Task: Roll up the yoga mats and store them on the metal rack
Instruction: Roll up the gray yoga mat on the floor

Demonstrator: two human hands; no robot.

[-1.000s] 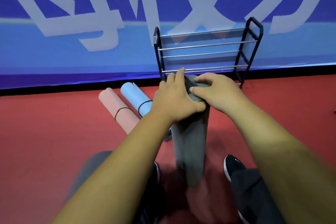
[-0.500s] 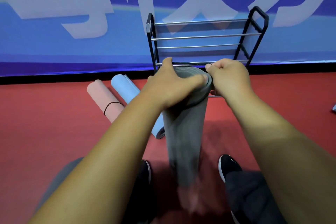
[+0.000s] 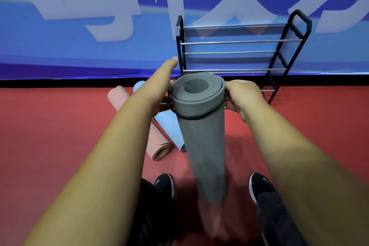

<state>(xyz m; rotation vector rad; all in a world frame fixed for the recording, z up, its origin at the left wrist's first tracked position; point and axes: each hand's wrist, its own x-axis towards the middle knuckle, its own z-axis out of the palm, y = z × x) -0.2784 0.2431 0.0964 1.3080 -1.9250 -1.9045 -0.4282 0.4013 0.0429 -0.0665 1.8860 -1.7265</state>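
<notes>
Banding step: your right hand [image 3: 243,96] pinches the band [image 3: 191,117] on the grey mat [image 3: 201,146]; left hand [image 3: 159,86] grip unclear. Next, load the rack [image 3: 235,41], upper right.

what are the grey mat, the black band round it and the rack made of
The grey mat looks like soft foam or rubber, matt; its end shows thick layers coiled in a spiral. The black band is likely elastic cord, thin and drawn tight round the roll. The rack has bright, shiny crossbars, apparently metal tube; its black side frames could be plastic or painted metal.
</notes>
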